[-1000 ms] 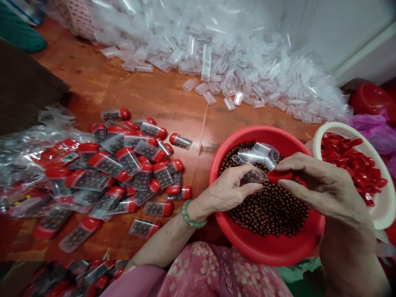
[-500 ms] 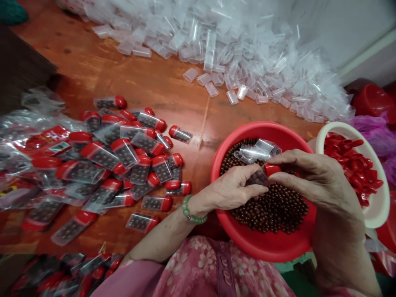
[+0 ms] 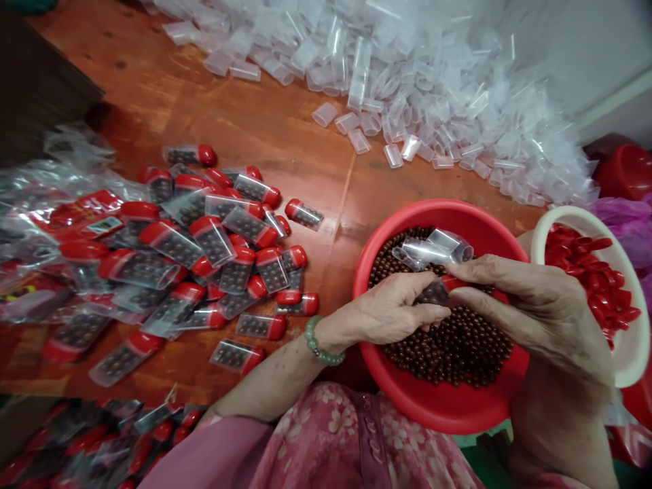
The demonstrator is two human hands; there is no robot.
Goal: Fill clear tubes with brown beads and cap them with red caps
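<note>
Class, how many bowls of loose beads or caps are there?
2: a red basin of brown beads under the hands; a cream bowl of red caps right of it.

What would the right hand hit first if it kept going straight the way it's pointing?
First comes the red-capped clear tube of brown beads, which sits between the fingertips of the right hand. Just past it lies the left hand, though depth is hard to judge here.

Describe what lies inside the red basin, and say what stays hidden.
Brown beads and clear tubes lie in the basin. The left hand and right hand hide some beads; beads hide its floor.
</note>
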